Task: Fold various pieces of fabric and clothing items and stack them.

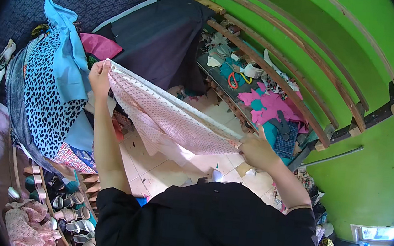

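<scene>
A pale pink patterned cloth (173,116) hangs stretched between my two hands, with a white edge along its top. My left hand (99,78) is closed on its upper left corner, raised beside the hanging fabrics. On the other side, my right hand (256,151) grips the opposite end of the cloth, lower and nearer my body, with the thumb pointing up. Between the hands the cloth sags in soft folds above the tiled floor.
At left hang a blue leopard-print fabric (47,88) and a plain light blue cloth (67,52). A dark-covered surface (162,38) stands ahead. Wooden rails (279,69) run along the green wall, by a bench with pink scraps (271,104). Shoes (80,226) fill a lower-left rack.
</scene>
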Action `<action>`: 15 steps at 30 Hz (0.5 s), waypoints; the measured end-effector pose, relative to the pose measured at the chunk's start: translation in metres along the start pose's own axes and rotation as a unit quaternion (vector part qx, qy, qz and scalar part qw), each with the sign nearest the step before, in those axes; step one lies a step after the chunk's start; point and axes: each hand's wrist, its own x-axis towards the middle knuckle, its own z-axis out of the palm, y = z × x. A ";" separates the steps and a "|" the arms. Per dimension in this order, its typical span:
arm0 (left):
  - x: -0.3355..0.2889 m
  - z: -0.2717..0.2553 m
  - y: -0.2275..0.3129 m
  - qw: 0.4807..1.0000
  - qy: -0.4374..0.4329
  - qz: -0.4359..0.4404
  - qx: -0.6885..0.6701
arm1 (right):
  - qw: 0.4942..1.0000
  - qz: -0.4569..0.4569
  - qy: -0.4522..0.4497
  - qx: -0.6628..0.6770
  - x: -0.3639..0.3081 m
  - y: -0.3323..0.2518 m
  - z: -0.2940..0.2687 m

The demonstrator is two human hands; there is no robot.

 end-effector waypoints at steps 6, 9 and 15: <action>-0.008 -0.026 0.007 1.000 -0.006 -0.016 -0.011 | 0.997 0.003 0.078 -0.004 -0.004 0.002 0.000; -0.024 -0.026 0.029 0.999 -0.009 -0.009 -0.032 | 1.000 0.004 0.011 0.011 -0.005 -0.013 0.013; -0.052 -0.007 0.099 0.987 -0.073 0.065 -0.131 | 0.984 0.035 -0.135 0.108 0.031 -0.056 0.057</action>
